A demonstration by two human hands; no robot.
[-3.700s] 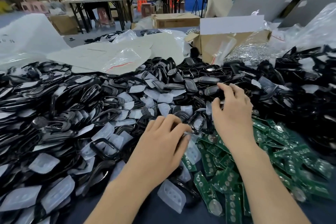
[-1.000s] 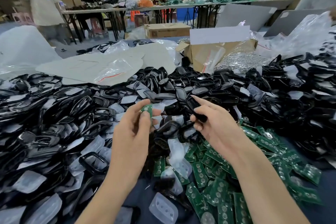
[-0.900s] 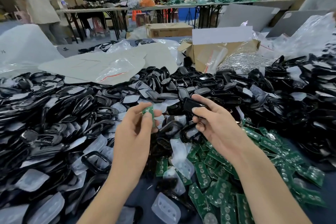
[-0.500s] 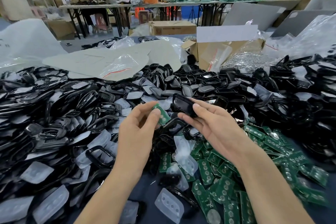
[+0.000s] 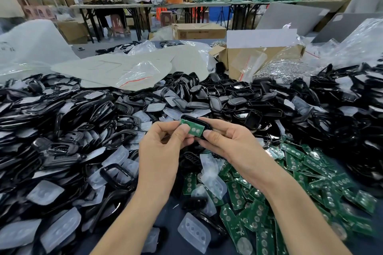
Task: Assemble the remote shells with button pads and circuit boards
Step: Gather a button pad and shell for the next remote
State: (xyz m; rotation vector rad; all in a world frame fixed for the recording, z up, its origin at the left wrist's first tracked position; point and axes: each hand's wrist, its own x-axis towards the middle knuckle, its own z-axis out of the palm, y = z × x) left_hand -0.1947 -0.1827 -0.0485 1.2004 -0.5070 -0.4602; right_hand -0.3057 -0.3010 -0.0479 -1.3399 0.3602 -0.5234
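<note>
The board (image 5: 191,129) lies slanted across the open shell (image 5: 187,118), raised in front of us above the heaps. We judge the board light, thin and stiff, with bare round contacts on its face. It is best taken by its edges, since a push on the middle might flex it. The shell looks like glossy, rigid plastic, light and a little slick, and is safest held by its long sides.

Our left hand (image 5: 159,151) pinches the board's near-left end between thumb and forefinger, the other fingers curled below. Our right hand (image 5: 232,145) grips the shell from underneath and from the right, with its thumb lying by the board's right corner. So the board sits out at our fingertips, not in either palm. We cannot tell whether a pad already sits inside the shell, because the board covers it.

Loose green boards (image 5: 290,182) spread on the table to the lower right. Clear button pads (image 5: 194,232) lie below our wrists, and black shells (image 5: 62,130) are heaped all around.
</note>
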